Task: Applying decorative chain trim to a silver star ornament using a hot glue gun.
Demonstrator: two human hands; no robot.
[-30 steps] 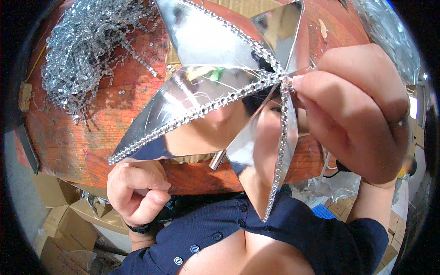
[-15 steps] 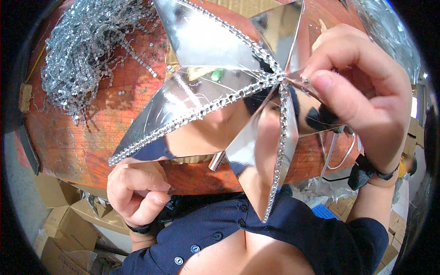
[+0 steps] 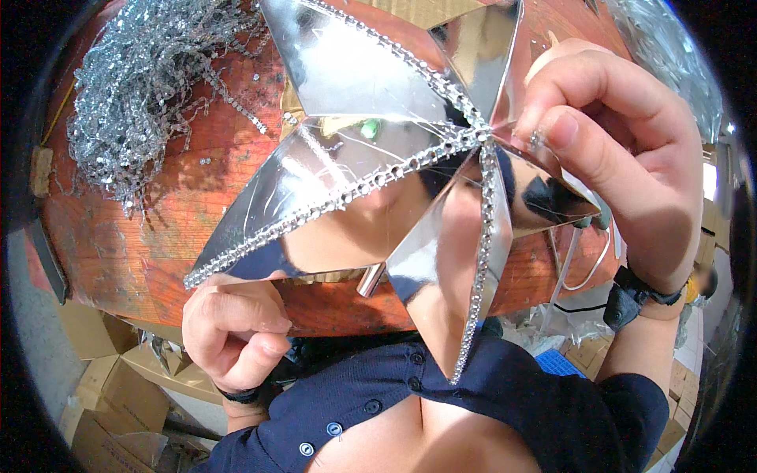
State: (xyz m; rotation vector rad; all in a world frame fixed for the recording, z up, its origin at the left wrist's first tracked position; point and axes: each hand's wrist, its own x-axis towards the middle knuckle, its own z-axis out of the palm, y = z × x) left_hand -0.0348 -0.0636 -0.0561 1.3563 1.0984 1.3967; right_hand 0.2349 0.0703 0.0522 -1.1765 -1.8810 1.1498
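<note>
A mirror-finish silver star with pointed, folded arms fills the middle of the view. Bands of rhinestone trim run along several of its ridges and meet at the centre. Just right of that centre, my right hand pinches a small sparkling rhinestone piece between thumb and forefinger. Curled below the lower-left tip, my left hand touches or nearly touches the star's edge. Its thumb and fingers are closed, and whatever they hold is hidden. A short metal tube sticks out between two lower arms.
A tangled heap of silver rhinestone strands lies on the reddish wooden table at the left. Clear plastic wrap is at the far right. A white cable loops near the right edge. Cardboard boxes stand below at the left.
My right thumb and forefinger have shifted slightly, and the small rhinestone piece shows more clearly beside the thumb. The star has moved very slightly left. My left hand stays almost still.
</note>
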